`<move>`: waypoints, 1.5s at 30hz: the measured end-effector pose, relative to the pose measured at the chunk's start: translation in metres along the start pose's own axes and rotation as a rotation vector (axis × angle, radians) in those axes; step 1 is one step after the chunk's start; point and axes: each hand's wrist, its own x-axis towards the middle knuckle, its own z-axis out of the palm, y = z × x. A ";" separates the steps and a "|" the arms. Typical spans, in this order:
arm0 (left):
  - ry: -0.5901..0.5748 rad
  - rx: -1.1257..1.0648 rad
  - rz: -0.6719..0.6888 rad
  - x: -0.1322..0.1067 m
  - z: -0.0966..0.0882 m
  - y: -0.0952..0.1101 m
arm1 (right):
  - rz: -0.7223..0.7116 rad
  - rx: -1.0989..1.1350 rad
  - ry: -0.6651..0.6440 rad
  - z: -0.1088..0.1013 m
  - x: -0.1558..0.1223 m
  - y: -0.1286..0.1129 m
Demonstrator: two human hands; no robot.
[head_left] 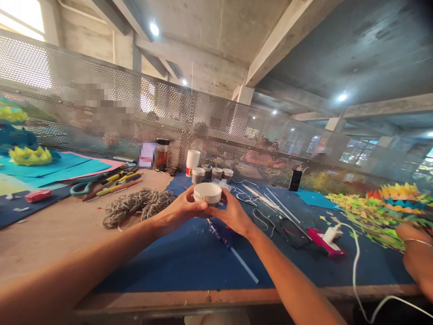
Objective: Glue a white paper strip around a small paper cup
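Observation:
Between my two hands is a small white paper cup, its lower part wrapped in something greyish. My left hand grips it from the left, thumb across the front. From the right, my right hand closes its fingers on the same cup. The cup is held upright above the blue mat. Below it lies a dark blue glue gun with a clear glue stick sticking out. Left of my hands rests a tangled heap of grey-brown cord.
Several similar cups and a stack of white cups stand behind. Scissors and cutters lie left. On the right are a pink power strip with white cable, paper scraps and another person's hand. A perforated metal screen borders the table.

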 end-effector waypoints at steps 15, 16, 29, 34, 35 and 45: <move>0.375 0.015 0.012 0.012 -0.025 0.006 | -0.041 -0.145 -0.067 -0.005 -0.009 -0.019; 0.379 0.035 0.009 0.012 -0.025 0.006 | -0.041 -0.163 -0.075 -0.005 -0.009 -0.019; 0.417 0.279 -0.019 0.010 -0.018 0.011 | -0.082 -0.280 -0.134 -0.001 -0.009 -0.019; 0.419 0.387 0.010 0.011 -0.019 0.011 | -0.110 -0.341 -0.132 -0.001 -0.009 -0.014; 0.416 0.421 0.021 0.011 -0.019 0.011 | -0.115 -0.351 -0.132 -0.001 -0.009 -0.013; 0.409 0.972 0.213 0.008 -0.022 0.012 | -0.159 -0.397 -0.144 0.001 -0.010 -0.009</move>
